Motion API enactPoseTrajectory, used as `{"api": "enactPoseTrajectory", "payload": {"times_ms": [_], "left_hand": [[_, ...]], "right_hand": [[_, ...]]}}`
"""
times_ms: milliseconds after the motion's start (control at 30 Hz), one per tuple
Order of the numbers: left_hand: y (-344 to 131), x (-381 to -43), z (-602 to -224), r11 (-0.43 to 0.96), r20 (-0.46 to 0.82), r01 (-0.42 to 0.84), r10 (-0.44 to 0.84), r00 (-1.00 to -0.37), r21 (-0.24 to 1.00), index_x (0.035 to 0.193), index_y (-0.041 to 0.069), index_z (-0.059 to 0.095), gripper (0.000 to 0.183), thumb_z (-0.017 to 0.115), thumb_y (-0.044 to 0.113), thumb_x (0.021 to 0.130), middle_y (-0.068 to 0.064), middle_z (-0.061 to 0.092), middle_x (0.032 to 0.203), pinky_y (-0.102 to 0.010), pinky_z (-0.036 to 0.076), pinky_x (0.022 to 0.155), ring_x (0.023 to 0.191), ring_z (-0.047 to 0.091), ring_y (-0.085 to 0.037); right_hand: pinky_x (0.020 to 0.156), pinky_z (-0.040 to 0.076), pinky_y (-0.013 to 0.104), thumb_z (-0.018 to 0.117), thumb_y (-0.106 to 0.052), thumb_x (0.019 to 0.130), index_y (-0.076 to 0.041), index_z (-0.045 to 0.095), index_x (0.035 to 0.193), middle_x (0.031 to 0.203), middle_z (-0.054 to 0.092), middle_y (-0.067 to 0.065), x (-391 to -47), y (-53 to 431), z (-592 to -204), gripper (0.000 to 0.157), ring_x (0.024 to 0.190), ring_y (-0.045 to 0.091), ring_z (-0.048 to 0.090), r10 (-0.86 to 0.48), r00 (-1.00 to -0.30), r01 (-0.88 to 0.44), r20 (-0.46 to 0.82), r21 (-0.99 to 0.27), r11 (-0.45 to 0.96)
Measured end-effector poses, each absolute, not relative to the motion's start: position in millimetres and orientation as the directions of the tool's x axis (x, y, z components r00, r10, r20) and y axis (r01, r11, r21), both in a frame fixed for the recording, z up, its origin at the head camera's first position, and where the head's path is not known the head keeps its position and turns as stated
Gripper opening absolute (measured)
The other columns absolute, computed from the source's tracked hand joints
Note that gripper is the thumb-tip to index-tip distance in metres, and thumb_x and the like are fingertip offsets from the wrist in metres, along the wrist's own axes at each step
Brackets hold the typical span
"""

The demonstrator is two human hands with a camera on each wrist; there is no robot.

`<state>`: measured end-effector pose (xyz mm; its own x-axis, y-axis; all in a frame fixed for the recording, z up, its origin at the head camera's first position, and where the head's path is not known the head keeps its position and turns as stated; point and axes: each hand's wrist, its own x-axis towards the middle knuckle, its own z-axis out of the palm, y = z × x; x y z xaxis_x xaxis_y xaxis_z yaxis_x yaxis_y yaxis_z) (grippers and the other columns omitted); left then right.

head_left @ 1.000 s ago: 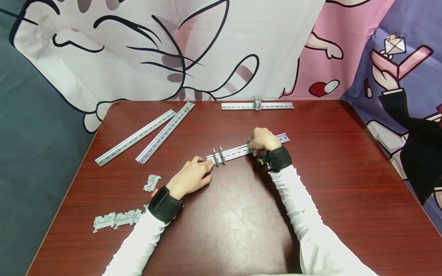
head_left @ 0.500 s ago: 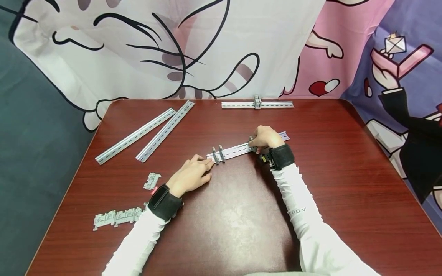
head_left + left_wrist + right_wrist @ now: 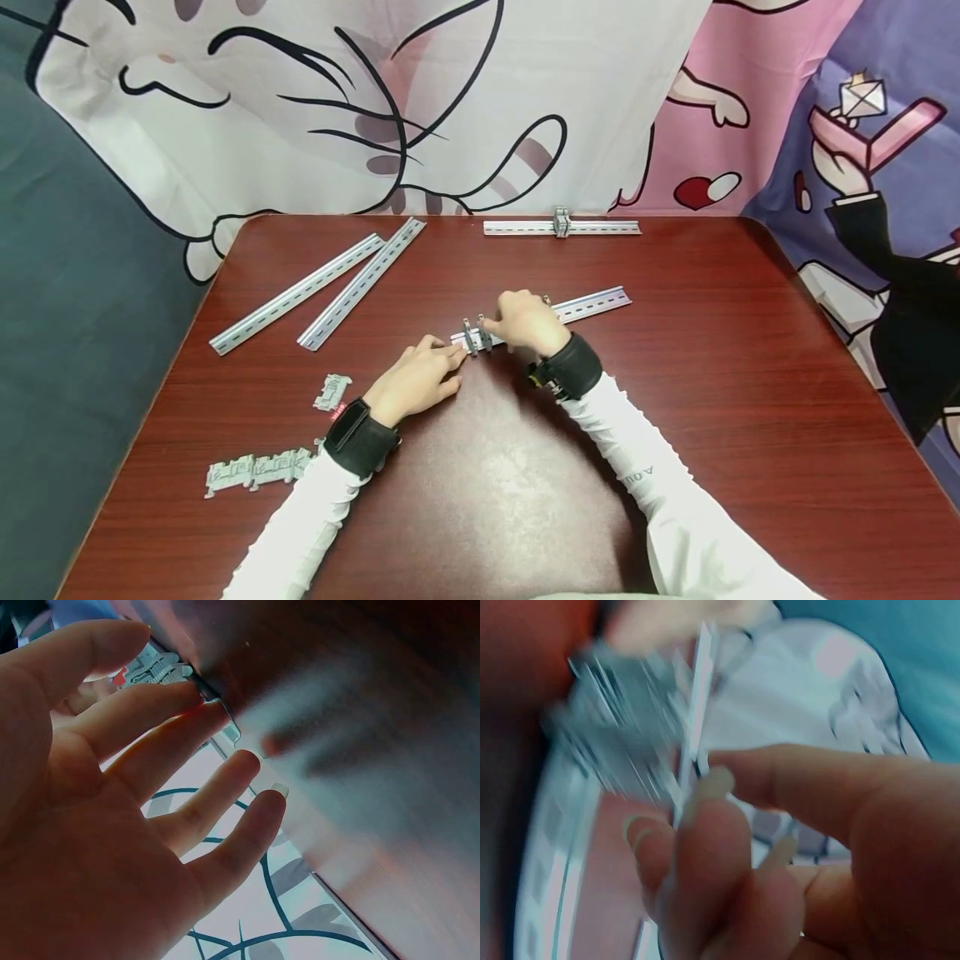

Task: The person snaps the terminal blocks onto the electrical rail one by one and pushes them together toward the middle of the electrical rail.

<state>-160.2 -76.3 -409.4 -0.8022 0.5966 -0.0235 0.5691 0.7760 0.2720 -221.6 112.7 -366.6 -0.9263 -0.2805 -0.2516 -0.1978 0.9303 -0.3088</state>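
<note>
A slotted metal DIN rail (image 3: 592,305) lies slantwise at mid-table, with upright grey rail clips (image 3: 470,337) near its left end. My left hand (image 3: 417,380) rests there, palm down, fingertips at the rail's end. In the left wrist view its fingers are extended and the clips (image 3: 154,667) show past them. My right hand (image 3: 531,321) is over the rail, fingertips close to the right one of these clips. The right wrist view shows bent fingers (image 3: 712,847) with nothing between them and blurred grey clips (image 3: 622,724) beyond. Another clip (image 3: 547,300) is mostly hidden behind the right hand.
Two bare DIN rails (image 3: 296,294) lie crossing at the back left. At the far edge is a rail (image 3: 517,227) with a grey clip block (image 3: 561,222) on it. Several loose grey clips (image 3: 258,471) lie in a row near the left forearm, with another clip (image 3: 332,392) above them.
My right hand has let go of the clip at mid-rail and moved left along the rail to the pair of clips. My left hand stays at the rail's end.
</note>
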Motion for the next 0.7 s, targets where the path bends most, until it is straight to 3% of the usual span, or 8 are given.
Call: {"api": "enactPoseTrajectory", "payload": {"times_ms": [133,400,700], "left_hand": [[-76.5,-160.8,-409.6,0.77,-0.011,0.574,0.6,-0.8,0.279,0.13,0.007,0.061,0.039,0.058,0.02,0.093,-0.011,0.058,0.137,-0.051,0.046,0.087,0.116,0.051,-0.034],[-75.5,-160.3,-410.7,0.768,-0.003,0.578,0.602,-0.799,0.276,0.125,0.007,0.063,0.035,0.058,0.019,0.092,-0.009,0.059,0.135,-0.049,0.046,0.084,0.114,0.052,-0.033],[-74.3,-160.1,-410.6,0.777,0.026,0.587,0.598,-0.801,0.227,0.12,0.01,0.066,0.031,0.06,0.02,0.091,-0.006,0.064,0.129,-0.046,0.047,0.077,0.107,0.055,-0.032]], "right_hand": [[0.06,0.053,0.041,0.067,-0.028,0.086,-0.012,0.062,0.062,0.067,0.069,0.007,-213.7,96.1,-379.5,0.029,0.069,0.028,0.069,-0.275,-0.947,-0.235,-0.164,-0.227,0.945],[0.061,0.054,0.047,0.072,-0.024,0.08,-0.011,0.063,0.067,0.083,0.071,0.014,-209.4,90.8,-386.5,0.021,0.077,0.034,0.07,-0.224,-0.968,-0.198,-0.116,-0.199,0.96],[0.053,0.051,0.038,0.067,-0.012,0.076,-0.013,0.059,0.056,0.062,0.067,0.006,-216.6,100.0,-383.6,0.022,0.066,0.029,0.068,-0.229,-0.966,-0.197,-0.122,-0.231,0.953]]}}
